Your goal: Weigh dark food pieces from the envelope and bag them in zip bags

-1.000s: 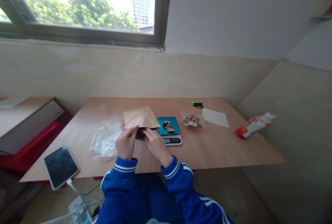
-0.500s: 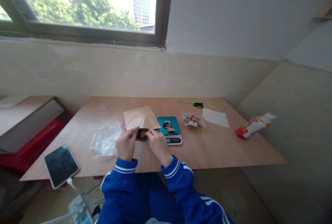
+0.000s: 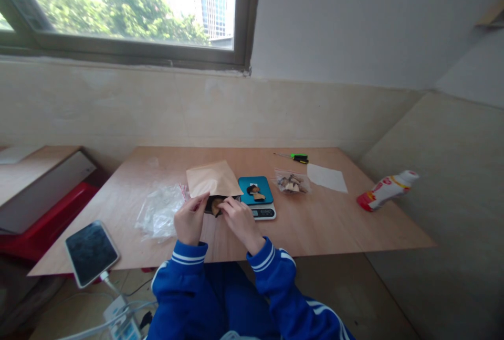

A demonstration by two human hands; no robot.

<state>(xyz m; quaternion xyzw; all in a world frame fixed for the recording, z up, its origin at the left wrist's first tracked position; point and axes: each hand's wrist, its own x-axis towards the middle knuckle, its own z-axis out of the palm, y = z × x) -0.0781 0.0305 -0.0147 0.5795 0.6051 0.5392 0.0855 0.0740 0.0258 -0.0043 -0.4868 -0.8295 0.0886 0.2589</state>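
A brown paper bag [image 3: 214, 178] lies on the table with its dark mouth toward me. My left hand [image 3: 190, 219] pinches the left side of the bag's mouth between thumb and fingers. At the opening, my right hand [image 3: 239, 218] grips a tan-and-dark dried piece [image 3: 216, 205], whose exact kind I cannot make out. Just right of the bag stands a kitchen scale [image 3: 264, 211] with a teal platform. On that platform rest a few similar dried pieces [image 3: 256, 192]. The scale's small display is too tiny to read.
Right of the scale lies a clear zip bag [image 3: 292, 182] of dried chunks, beside a white paper sheet [image 3: 327, 178] and a green-handled screwdriver [image 3: 298, 157]. A white-and-red bottle [image 3: 388, 190] is at the right. Leftward are crumpled clear plastic [image 3: 159, 214] and a cabled tablet [image 3: 92, 252].
The dried piece shows more fully at the bag's mouth, with my right hand still on it. My left hand keeps hold of the bag's edge.
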